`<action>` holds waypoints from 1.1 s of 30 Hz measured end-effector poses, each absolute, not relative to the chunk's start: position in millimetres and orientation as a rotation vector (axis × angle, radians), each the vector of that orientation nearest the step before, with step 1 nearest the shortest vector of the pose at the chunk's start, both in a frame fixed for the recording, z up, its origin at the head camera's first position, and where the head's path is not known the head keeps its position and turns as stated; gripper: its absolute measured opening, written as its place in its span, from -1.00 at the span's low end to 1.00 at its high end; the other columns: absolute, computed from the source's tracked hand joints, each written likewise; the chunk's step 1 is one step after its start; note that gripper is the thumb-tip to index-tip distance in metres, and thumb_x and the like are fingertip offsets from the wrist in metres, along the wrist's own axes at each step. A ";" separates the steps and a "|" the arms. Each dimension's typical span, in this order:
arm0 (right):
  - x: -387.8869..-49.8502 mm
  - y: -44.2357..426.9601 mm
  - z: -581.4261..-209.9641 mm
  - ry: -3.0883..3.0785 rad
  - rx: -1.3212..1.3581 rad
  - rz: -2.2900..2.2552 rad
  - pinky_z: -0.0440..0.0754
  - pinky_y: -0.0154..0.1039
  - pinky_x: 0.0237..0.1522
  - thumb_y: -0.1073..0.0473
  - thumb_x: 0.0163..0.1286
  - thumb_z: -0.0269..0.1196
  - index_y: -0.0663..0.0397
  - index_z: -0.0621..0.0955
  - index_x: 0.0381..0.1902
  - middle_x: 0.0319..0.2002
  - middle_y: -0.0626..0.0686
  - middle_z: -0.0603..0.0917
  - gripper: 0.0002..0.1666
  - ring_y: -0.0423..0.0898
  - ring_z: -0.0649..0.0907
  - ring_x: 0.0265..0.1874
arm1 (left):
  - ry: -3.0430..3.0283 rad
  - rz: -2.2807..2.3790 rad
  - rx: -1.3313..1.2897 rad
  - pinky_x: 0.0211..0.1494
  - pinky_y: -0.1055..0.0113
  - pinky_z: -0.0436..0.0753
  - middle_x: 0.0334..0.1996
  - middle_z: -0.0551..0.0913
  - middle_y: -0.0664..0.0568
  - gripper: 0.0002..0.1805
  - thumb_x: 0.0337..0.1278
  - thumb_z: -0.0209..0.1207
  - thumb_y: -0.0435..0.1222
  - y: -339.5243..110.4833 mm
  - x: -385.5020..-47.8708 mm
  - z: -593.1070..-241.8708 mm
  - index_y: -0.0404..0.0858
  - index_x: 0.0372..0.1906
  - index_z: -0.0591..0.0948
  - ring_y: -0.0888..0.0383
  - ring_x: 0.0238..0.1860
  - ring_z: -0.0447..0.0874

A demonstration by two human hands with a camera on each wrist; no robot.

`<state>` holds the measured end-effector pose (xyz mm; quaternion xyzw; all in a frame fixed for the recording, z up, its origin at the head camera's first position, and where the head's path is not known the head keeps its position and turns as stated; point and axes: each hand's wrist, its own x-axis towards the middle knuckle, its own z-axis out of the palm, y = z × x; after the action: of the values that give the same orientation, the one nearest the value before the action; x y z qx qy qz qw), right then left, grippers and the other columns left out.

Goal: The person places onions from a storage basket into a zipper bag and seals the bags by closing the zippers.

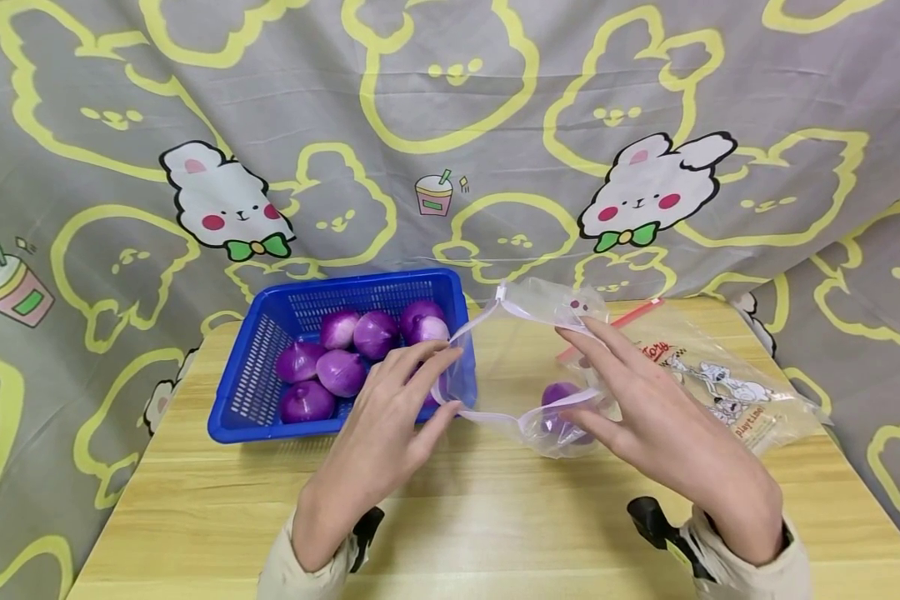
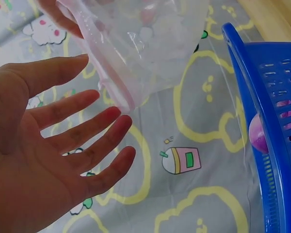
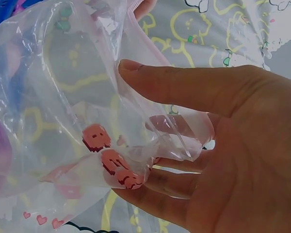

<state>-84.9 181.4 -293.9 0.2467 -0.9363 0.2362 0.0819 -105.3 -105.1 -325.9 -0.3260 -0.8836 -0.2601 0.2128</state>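
Note:
A clear zip bag (image 1: 521,350) with a pale pink zip stands with its mouth spread wide between the two hands. Inside, at the lower right, lies one purple onion (image 1: 562,408), seen through the plastic. My left hand (image 1: 390,408) reaches the left side of the mouth; in the left wrist view its fingers are spread and loosely extended beside the zip edge. At the right side, my right hand (image 1: 660,408) has its thumb and fingers apart against the plastic. Several purple onions (image 1: 341,372) sit in a blue basket (image 1: 228,408) left of the bag.
A second clear bag with a red slider and printed cartoon figures (image 1: 727,383) lies flat at the right, partly behind the right hand. The wooden table (image 1: 495,533) ends at a patterned grey curtain (image 1: 450,242) behind the basket.

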 end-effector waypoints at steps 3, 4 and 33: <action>-84.9 181.8 -294.1 -2.797 0.733 0.705 0.48 0.36 0.11 0.05 0.29 0.42 -0.15 0.18 0.56 0.52 0.18 0.19 -0.01 0.30 0.53 0.22 | -2.470 -0.727 -0.893 0.28 0.01 0.45 0.23 0.52 -0.10 -0.50 0.22 0.34 -0.22 -105.4 -105.7 -326.7 -0.19 0.26 0.56 0.00 0.17 0.48; -85.0 182.0 -294.1 -2.795 0.735 0.709 0.49 0.35 0.12 0.06 0.28 0.42 -0.15 0.18 0.56 0.52 0.18 0.19 -0.01 0.30 0.52 0.23 | -2.479 -0.727 -0.886 0.28 0.00 0.45 0.24 0.52 -0.10 -0.51 0.23 0.32 -0.21 -105.5 -106.0 -327.1 -0.18 0.26 0.56 -0.01 0.18 0.48; -75.6 185.8 -289.2 -2.789 0.601 0.696 0.38 0.38 0.19 0.11 0.19 0.49 -0.08 0.08 0.58 0.54 0.21 0.09 0.15 0.33 0.33 0.37 | -2.427 -0.966 -0.884 0.22 0.28 0.53 0.04 0.59 0.04 -0.76 0.34 0.21 -0.30 -108.6 -119.6 -335.7 -0.25 0.04 0.57 0.14 0.08 0.55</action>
<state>-75.6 185.8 -289.2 0.2036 -0.9447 0.2358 0.1024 -119.6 -108.6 -335.7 -0.3145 -0.8640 -0.3439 0.1906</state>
